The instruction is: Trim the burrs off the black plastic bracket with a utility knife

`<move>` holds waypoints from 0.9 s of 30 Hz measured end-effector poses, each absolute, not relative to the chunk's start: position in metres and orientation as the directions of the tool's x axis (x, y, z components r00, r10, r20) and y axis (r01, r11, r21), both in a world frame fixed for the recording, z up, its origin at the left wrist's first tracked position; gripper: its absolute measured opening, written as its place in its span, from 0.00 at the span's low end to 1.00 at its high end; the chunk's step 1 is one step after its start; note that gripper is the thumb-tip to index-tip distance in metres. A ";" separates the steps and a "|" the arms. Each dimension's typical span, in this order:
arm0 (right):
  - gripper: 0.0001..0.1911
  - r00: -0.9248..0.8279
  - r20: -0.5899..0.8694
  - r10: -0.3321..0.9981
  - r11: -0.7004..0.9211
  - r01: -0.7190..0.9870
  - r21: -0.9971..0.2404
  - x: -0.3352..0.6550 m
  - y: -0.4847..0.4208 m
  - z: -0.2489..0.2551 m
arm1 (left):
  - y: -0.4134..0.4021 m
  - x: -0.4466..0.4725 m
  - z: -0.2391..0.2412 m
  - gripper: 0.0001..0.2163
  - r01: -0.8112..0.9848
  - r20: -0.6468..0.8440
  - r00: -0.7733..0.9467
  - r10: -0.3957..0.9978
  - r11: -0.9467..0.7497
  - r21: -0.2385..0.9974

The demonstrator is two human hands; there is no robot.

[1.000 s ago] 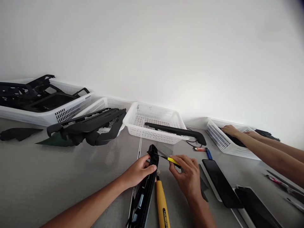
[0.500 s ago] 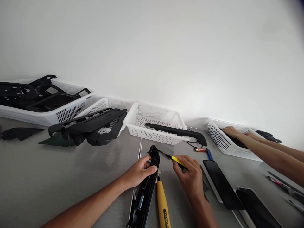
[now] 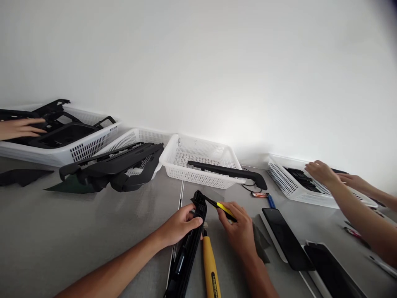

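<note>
Along the wall (image 3: 198,74), the leftmost basket (image 3: 93,145) is holding black frames (image 3: 66,134); the second basket (image 3: 150,134), long parts (image 3: 114,163). Over the counter (image 3: 118,223), the left hand (image 3: 180,225) is clamping its fingers on a black strip (image 3: 189,252), whose long axis is running forward and slightly right. The middle basket (image 3: 198,176) is holding one bar (image 3: 228,170). The right hand's (image 3: 238,229) curled fingers are gripping a knife (image 3: 226,210), pointing left at the strip's far end. The right basket (image 3: 282,181) is holding black pieces (image 3: 302,179).

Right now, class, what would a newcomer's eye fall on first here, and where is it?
Probably the yellow-and-black knife in the right grip, its tip at the upper end of the black plastic part in the left grip. Just right of that part lies a thick yellow tool. Farther back, white baskets stand along the wall, with another person's hand at the leftmost.
</note>
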State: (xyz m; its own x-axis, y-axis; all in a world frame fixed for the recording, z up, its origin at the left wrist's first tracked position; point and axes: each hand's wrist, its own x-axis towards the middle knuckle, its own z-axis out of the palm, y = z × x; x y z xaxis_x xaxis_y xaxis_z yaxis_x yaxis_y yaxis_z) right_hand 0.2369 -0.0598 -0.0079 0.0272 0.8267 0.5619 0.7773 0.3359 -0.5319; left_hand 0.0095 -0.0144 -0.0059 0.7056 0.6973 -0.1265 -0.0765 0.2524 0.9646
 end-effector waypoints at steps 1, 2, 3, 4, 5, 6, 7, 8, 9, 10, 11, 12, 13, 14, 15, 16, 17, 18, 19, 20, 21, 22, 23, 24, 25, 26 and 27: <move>0.11 0.049 0.557 0.829 0.315 0.782 -0.538 0.236 -0.059 -0.010 | -0.014 0.010 -0.005 0.26 -0.081 -0.123 0.699 0.705 0.249 0.965; 0.12 0.072 0.549 0.833 0.294 0.783 -0.549 0.236 -0.058 -0.012 | -0.014 0.010 -0.003 0.26 -0.086 -0.122 0.688 0.716 0.247 0.965; 0.13 0.096 0.537 0.838 0.273 0.779 -0.565 0.236 -0.057 -0.015 | -0.014 0.010 -0.001 0.26 -0.093 -0.120 0.676 0.727 0.246 0.965; 0.14 0.122 0.522 0.844 0.251 0.771 -0.586 0.236 -0.055 -0.017 | -0.014 0.011 0.002 0.26 -0.101 -0.117 0.665 0.738 0.244 0.964; 0.14 0.149 0.507 0.849 0.230 0.760 -0.608 0.237 -0.054 -0.020 | -0.014 0.011 0.004 0.26 -0.109 -0.112 0.658 0.744 0.242 0.964; 0.15 0.176 0.489 0.854 0.207 0.748 -0.631 0.238 -0.053 -0.022 | -0.014 0.011 0.006 0.25 -0.117 -0.106 0.655 0.748 0.239 0.964; 0.16 0.200 0.472 0.859 0.186 0.737 -0.650 0.239 -0.051 -0.024 | -0.014 0.011 0.008 0.25 -0.124 -0.097 0.655 0.750 0.233 0.965; 0.17 0.220 0.457 0.862 0.167 0.728 -0.665 0.240 -0.050 -0.026 | -0.013 0.010 0.009 0.25 -0.130 -0.087 0.653 0.752 0.224 0.966; 0.17 0.233 0.445 0.865 0.152 0.723 -0.674 0.241 -0.049 -0.028 | -0.012 0.009 0.010 0.26 -0.132 -0.077 0.647 0.758 0.211 0.968; 0.18 0.243 0.436 0.866 0.140 0.721 -0.679 0.242 -0.048 -0.029 | -0.010 0.008 0.010 0.27 -0.131 -0.071 0.637 0.768 0.198 0.971; 0.18 0.253 0.433 0.865 0.130 0.721 -0.680 0.242 -0.048 -0.030 | -0.008 0.007 0.010 0.28 -0.127 -0.068 0.621 0.781 0.187 0.974; 0.19 0.263 0.434 0.862 0.121 0.723 -0.680 0.242 -0.047 -0.030 | -0.005 0.005 0.010 0.29 -0.123 -0.069 0.604 0.794 0.178 0.976; 0.19 0.274 0.436 0.857 0.112 0.727 -0.677 0.242 -0.046 -0.031 | -0.002 0.002 0.009 0.30 -0.119 -0.070 0.586 0.807 0.171 0.978; 0.19 0.284 0.437 0.854 0.101 0.732 -0.673 0.241 -0.046 -0.031 | 0.001 0.000 0.009 0.30 -0.115 -0.069 0.567 0.821 0.162 0.980; 0.18 0.291 0.436 0.852 0.089 0.739 -0.668 0.241 -0.046 -0.031 | 0.005 -0.002 0.009 0.30 -0.112 -0.065 0.546 0.835 0.150 0.982; 0.18 0.297 0.433 0.851 0.076 0.746 -0.662 0.240 -0.046 -0.031 | 0.009 -0.004 0.008 0.29 -0.108 -0.058 0.523 0.850 0.134 0.985; 0.17 0.299 0.430 0.852 0.066 0.753 -0.654 0.239 -0.045 -0.031 | 0.012 -0.006 0.007 0.29 -0.102 -0.049 0.498 0.866 0.115 0.988; 0.16 0.297 0.426 0.854 0.057 0.762 -0.645 0.239 -0.045 -0.031 | 0.016 -0.007 0.006 0.29 -0.097 -0.042 0.469 0.882 0.099 0.990; 0.16 0.292 0.424 0.857 0.049 0.774 -0.632 0.238 -0.045 -0.032 | 0.018 -0.008 0.005 0.30 -0.096 -0.039 0.438 0.898 0.090 0.991; 0.16 0.283 0.422 0.862 0.043 0.786 -0.616 0.238 -0.044 -0.032 | 0.021 -0.009 0.003 0.32 -0.100 -0.039 0.410 0.911 0.088 0.991; 0.16 0.272 0.419 0.866 0.040 0.799 -0.600 0.238 -0.043 -0.033 | 0.023 -0.009 0.000 0.34 -0.110 -0.041 0.386 0.922 0.090 0.990; 0.16 0.261 0.417 0.871 0.039 0.809 -0.586 0.237 -0.042 -0.034 | 0.025 -0.009 -0.003 0.36 -0.121 -0.045 0.362 0.931 0.094 0.988; 0.16 0.252 0.415 0.874 0.038 0.817 -0.575 0.237 -0.041 -0.036 | 0.026 -0.009 -0.006 0.38 -0.128 -0.048 0.339 0.939 0.097 0.987; 0.16 0.246 0.413 0.877 0.037 0.822 -0.569 0.237 -0.040 -0.038 | 0.028 -0.009 -0.010 0.40 -0.133 -0.050 0.312 0.949 0.095 0.986; 0.15 0.241 0.411 0.879 0.038 0.824 -0.565 0.236 -0.039 -0.040 | 0.030 -0.010 -0.015 0.42 -0.129 -0.051 0.272 0.961 0.089 0.988; 0.15 0.234 0.409 0.882 0.040 0.827 -0.560 0.235 -0.037 -0.042 | 0.032 -0.011 -0.019 0.44 -0.117 -0.051 0.228 0.972 0.079 0.990; 0.14 0.223 0.406 0.886 0.043 0.833 -0.552 0.234 -0.037 -0.043 | 0.034 -0.013 -0.024 0.44 -0.099 -0.043 0.166 0.985 0.060 0.993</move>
